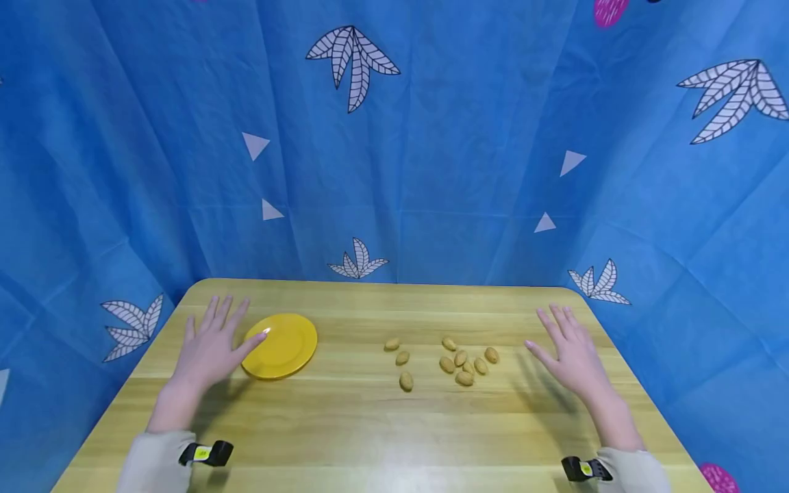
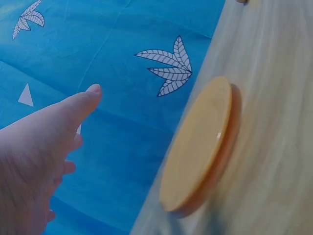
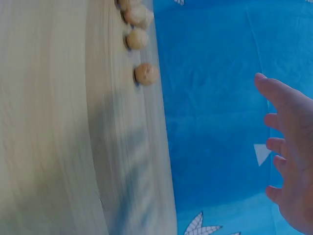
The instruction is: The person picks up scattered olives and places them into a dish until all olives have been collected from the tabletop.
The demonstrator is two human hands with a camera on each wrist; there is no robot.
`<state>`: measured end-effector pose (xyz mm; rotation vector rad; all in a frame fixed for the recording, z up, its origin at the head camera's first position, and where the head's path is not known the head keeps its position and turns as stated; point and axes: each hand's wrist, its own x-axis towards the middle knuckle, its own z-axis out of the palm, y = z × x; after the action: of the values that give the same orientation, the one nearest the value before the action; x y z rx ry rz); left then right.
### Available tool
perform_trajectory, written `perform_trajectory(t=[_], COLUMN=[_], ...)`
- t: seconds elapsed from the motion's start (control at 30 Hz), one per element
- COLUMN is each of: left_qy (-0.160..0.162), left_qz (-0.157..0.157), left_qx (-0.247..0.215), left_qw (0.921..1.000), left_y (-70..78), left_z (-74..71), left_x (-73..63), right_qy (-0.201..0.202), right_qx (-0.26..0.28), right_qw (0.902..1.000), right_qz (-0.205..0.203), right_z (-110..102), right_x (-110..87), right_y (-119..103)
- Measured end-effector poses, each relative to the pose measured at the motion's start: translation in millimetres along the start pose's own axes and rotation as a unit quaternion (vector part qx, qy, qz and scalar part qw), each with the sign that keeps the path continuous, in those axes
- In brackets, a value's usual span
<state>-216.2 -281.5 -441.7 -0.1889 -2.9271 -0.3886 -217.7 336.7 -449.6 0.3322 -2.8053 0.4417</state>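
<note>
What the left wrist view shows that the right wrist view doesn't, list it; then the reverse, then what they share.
Only the left wrist view: the plate and the left hand.

Only the right wrist view: the right hand and, clearly, several nuts. A brown bit cut off at the left wrist view's top edge may be a nut; too little shows to tell.

Both: the table, the blue curtain, its leaf prints and white triangles.

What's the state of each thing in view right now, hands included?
Left hand: raised, fingers spread, holding nothing
Right hand: raised, fingers spread, holding nothing
Yellow plate: flat on the table, bare
Nuts: loose on the table, three set apart from seven more
Black wrist devices: worn, one per wrist
Blue cloth: hanging, creased
</note>
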Motion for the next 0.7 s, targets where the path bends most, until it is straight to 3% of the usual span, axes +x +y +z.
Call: perform_trajectory(t=[0.47, 0.7], left_qy=[-0.03, -0.06], left_qz=[-0.007, -0.014], left_qx=[-0.008, -0.006], left_qw=[0.9995, 0.9981], left_y=[-18.8, -28.5], left_z=[34.4, 53.1], left_x=[-9.1, -8.8], right_qy=[0.065, 0.07], right_qx=[0.022, 0.019], right_qw=[0.9959, 0.9925], right_qz=[-0.06, -0.099], right_z=[16, 27], right_x=[-7.9, -11.6], right_y=[-32, -48])
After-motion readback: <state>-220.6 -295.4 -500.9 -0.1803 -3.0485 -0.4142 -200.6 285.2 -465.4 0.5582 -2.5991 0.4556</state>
